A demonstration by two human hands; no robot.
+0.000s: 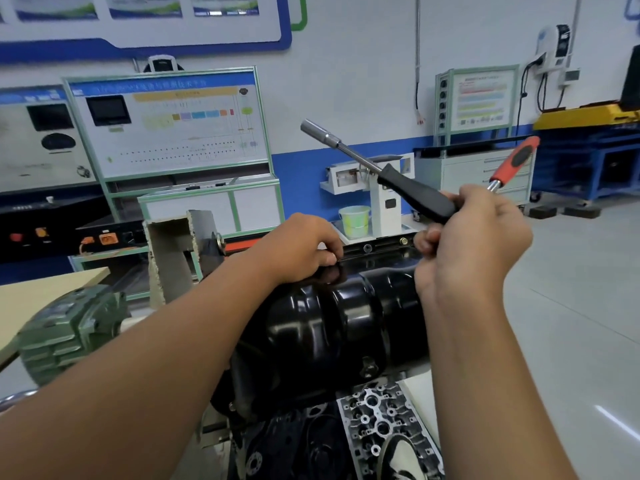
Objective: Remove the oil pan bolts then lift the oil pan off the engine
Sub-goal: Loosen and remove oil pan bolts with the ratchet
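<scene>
We note a green gearbox (69, 327) left of the black oil pan (332, 323). Left hand (298, 251) fingers curl at the pan's far flange; right hand (474, 237) fingers clamp a socket driver (377, 171) and red-handled ratchet (512, 161).

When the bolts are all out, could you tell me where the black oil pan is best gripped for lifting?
Probably by its two long flange edges, one hand per side, coming from above. The oil pan is a glossy, rounded dome offering no hold on top, while the far flange, where the left hand rests, gives an edge. The right hand would first have to set down its two tools.
</scene>
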